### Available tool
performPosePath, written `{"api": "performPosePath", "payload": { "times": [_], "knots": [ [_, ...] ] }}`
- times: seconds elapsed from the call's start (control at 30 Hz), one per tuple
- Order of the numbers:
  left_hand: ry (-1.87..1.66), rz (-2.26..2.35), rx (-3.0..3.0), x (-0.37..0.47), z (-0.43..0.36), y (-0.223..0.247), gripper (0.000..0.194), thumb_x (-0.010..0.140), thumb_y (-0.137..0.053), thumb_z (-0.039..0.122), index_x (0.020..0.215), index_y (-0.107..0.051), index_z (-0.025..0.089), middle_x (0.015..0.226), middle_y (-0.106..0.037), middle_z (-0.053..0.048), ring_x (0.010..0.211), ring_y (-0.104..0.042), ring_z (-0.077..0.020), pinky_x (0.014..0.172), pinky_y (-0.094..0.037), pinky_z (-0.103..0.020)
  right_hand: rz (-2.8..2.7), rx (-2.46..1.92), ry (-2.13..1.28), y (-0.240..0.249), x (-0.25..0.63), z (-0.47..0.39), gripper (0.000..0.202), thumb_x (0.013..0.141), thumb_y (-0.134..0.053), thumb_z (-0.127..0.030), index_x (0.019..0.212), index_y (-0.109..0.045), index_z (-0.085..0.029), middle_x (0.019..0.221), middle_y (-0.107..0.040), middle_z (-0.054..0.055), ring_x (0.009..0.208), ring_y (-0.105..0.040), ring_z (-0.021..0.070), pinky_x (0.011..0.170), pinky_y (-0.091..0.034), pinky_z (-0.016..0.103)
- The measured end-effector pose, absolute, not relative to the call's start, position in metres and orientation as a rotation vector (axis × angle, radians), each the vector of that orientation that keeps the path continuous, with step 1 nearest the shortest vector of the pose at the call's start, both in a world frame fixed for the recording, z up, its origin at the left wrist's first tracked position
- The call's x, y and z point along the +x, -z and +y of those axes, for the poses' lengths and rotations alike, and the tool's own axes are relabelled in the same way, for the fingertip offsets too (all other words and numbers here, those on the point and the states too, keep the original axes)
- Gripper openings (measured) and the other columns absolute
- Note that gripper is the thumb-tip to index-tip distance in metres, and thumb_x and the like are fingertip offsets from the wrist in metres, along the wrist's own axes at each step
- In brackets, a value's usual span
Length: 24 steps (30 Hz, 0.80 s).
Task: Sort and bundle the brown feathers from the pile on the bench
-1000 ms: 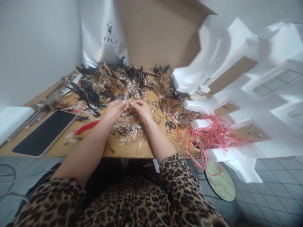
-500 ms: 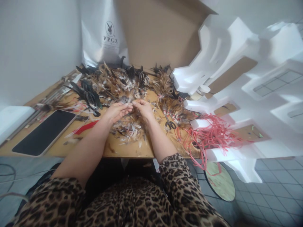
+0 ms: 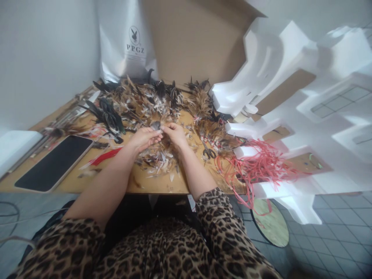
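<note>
My left hand (image 3: 146,139) and my right hand (image 3: 174,134) meet fingertip to fingertip over the middle of the table. Both are closed in a pinch on a small grey feather (image 3: 156,125), whose fluffy part sticks up between them. Behind my hands spreads a large pile of brown, black and white feathers (image 3: 139,99). Loose feathers and fluff (image 3: 159,162) lie below my hands, near the front edge. To the right of my right hand are bundled brown feathers (image 3: 213,133) and dark-handled scissors (image 3: 209,153).
A phone (image 3: 55,162) lies at the left, with red ribbon (image 3: 107,155) beside it. Tangled pink-red strips (image 3: 261,162) hang over the front edge at the right. White foam packing (image 3: 328,131) and a small jar (image 3: 247,112) stand at the right; a silver bag (image 3: 128,42) is behind.
The grey feather between my fingertips now stands out more clearly. My fingers have shifted slightly, with both hands still together in the same place.
</note>
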<state>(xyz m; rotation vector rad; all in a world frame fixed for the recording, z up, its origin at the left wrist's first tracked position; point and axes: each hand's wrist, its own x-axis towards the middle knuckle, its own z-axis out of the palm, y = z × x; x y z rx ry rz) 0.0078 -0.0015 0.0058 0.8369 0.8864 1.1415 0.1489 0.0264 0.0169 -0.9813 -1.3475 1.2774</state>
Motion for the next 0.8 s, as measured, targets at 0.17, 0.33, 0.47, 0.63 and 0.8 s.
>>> {"api": "performPosePath", "payload": {
  "times": [0.17,0.33,0.47,0.63,0.8],
  "knots": [
    [-1.203,0.930,0.871,0.006,0.000,-0.007,0.016,0.065,-0.073,0.020,0.066,-0.065,0.007,0.059,-0.065,-0.006,0.049,-0.058,-0.0065,0.048,-0.045,-0.014,-1.389,-0.961,-1.253,-0.019,0.152,0.026,0.024,0.061,-0.069,-0.037,0.067,-0.061,-0.015,0.062,-0.061,-0.002,0.056,-0.050,0.0077,0.061,-0.040,0.022],
    [-1.347,0.922,0.774,-0.001,0.004,-0.008,0.017,0.066,-0.072,0.019,0.075,-0.067,0.006,0.066,-0.068,-0.009,0.052,-0.060,-0.0078,0.046,-0.044,-0.014,-1.731,-1.156,-1.096,-0.025,0.173,0.028,0.020,0.063,-0.066,-0.033,0.066,-0.064,-0.013,0.056,-0.057,-0.003,0.052,-0.044,0.0069,0.056,-0.036,0.022],
    [-1.381,0.922,0.740,-0.004,0.006,-0.010,0.014,0.067,-0.071,0.018,0.075,-0.066,0.007,0.066,-0.068,-0.008,0.050,-0.059,-0.0064,0.045,-0.044,-0.013,-2.002,-1.205,-1.000,-0.018,0.181,0.031,0.013,0.067,-0.061,-0.025,0.066,-0.065,-0.013,0.058,-0.059,-0.002,0.055,-0.047,0.0078,0.057,-0.036,0.021],
    [-1.393,0.915,0.746,-0.006,0.008,-0.009,0.014,0.068,-0.070,0.019,0.074,-0.066,0.007,0.066,-0.067,-0.007,0.048,-0.058,-0.0054,0.044,-0.043,-0.013,-2.186,-1.181,-0.834,-0.009,0.169,0.029,0.011,0.069,-0.059,-0.021,0.074,-0.067,-0.015,0.064,-0.059,-0.002,0.060,-0.049,0.0096,0.063,-0.039,0.023],
    [-1.403,0.896,0.741,-0.006,0.007,-0.007,0.015,0.067,-0.070,0.019,0.075,-0.065,0.007,0.066,-0.067,-0.007,0.051,-0.059,-0.0064,0.045,-0.043,-0.013,-2.311,-1.175,-0.537,-0.008,0.157,0.022,0.029,0.072,-0.060,-0.021,0.100,-0.066,-0.020,0.083,-0.056,0.002,0.076,-0.052,0.0140,0.076,-0.041,0.027]
  ]
}}
